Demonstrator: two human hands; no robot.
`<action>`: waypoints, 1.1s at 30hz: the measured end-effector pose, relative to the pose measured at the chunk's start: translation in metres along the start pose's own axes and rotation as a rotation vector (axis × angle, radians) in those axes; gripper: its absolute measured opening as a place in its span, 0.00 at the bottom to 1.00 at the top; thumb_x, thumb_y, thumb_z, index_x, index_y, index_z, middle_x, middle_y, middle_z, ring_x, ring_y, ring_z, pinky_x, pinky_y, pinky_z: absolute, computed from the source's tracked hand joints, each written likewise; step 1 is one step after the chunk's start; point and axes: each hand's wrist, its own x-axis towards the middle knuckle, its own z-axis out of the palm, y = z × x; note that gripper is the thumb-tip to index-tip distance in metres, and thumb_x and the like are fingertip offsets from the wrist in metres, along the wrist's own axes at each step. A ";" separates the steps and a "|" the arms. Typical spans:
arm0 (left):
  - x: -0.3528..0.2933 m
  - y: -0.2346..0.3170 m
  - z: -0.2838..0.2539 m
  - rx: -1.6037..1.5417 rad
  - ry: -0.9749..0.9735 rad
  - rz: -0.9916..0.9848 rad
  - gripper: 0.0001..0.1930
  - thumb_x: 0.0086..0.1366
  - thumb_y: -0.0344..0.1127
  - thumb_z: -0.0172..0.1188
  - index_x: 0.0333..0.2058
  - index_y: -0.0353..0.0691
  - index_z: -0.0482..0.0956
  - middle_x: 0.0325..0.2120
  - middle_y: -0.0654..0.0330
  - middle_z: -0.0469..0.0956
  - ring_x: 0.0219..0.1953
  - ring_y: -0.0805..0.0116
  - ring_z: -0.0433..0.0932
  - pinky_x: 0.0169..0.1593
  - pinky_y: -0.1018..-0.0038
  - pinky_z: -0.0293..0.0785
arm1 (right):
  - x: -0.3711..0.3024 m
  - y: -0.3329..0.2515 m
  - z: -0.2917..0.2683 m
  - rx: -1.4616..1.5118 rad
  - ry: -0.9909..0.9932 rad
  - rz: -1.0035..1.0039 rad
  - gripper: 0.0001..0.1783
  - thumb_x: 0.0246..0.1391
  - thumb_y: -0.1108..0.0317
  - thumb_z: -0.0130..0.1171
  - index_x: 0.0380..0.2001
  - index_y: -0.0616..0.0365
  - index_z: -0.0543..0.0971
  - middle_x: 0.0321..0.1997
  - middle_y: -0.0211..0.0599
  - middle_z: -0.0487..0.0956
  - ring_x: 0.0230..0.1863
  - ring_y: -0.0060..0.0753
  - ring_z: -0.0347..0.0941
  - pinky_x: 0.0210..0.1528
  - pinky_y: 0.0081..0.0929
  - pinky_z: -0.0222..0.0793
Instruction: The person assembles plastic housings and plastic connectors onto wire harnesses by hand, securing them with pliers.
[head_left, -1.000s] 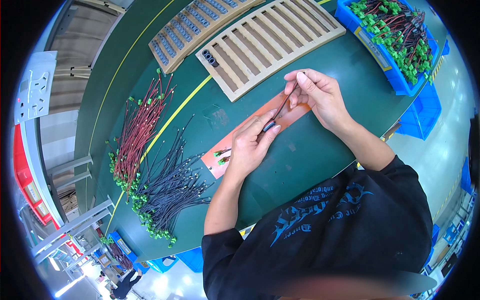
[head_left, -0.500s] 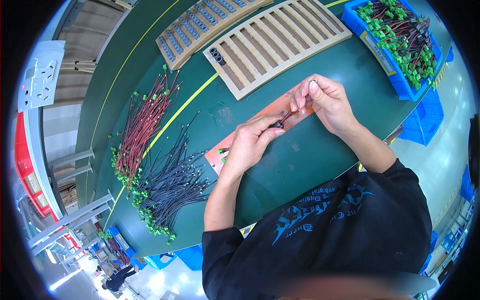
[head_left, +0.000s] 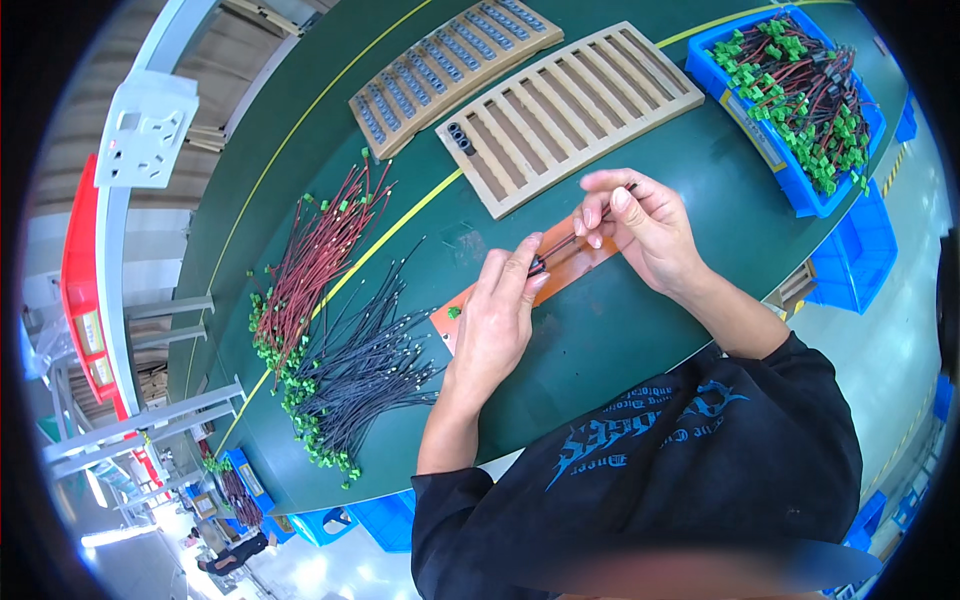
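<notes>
My left hand (head_left: 497, 318) is closed around a small black connector (head_left: 537, 266), which its fingers partly cover. From the connector, thin dark and reddish wires (head_left: 570, 243) run up to my right hand (head_left: 655, 232). That hand pinches the wires between thumb and fingers, and a dark end pokes out above the thumb. Beneath both hands lies an orange strip (head_left: 590, 262) on the green table. A green terminal plug (head_left: 454, 312) shows beside my left wrist; whether it joins the held wires is hidden.
Left of my hands lie a bundle of red wires (head_left: 318, 270) and a bundle of black wires (head_left: 370, 375), both with green plugs. A slotted wooden rack (head_left: 490, 195) holds a black connector (head_left: 459, 138). Behind it is a filled tray (head_left: 405, 90). A blue bin (head_left: 765, 150) of wired plugs stands far right.
More wire now shows between my hands, dark and reddish, where a short red piece showed before. My left hand has turned more upright around the connector. The whole view has shifted slightly.
</notes>
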 end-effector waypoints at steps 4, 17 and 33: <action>-0.010 0.016 0.000 -0.093 0.165 0.020 0.18 0.69 0.26 0.58 0.56 0.32 0.74 0.36 0.52 0.75 0.36 0.61 0.78 0.40 0.69 0.75 | 0.011 -0.007 0.027 0.101 -0.094 -0.053 0.19 0.72 0.59 0.48 0.52 0.65 0.77 0.40 0.39 0.79 0.45 0.30 0.76 0.46 0.29 0.73; -0.033 0.014 0.045 -1.566 -0.222 -0.334 0.30 0.75 0.55 0.48 0.59 0.31 0.68 0.30 0.63 0.70 0.23 0.80 0.55 0.28 0.81 0.52 | 0.009 -0.012 0.048 0.107 -0.104 0.171 0.19 0.73 0.55 0.45 0.39 0.61 0.74 0.23 0.25 0.65 0.24 0.18 0.63 0.29 0.22 0.68; -0.031 -0.007 0.049 -0.782 -0.220 -0.277 0.10 0.75 0.38 0.52 0.42 0.36 0.71 0.25 0.68 0.67 0.26 0.80 0.63 0.30 0.80 0.61 | 0.007 0.004 0.031 0.005 -0.133 0.306 0.20 0.73 0.55 0.46 0.31 0.58 0.73 0.20 0.20 0.61 0.19 0.15 0.50 0.22 0.17 0.51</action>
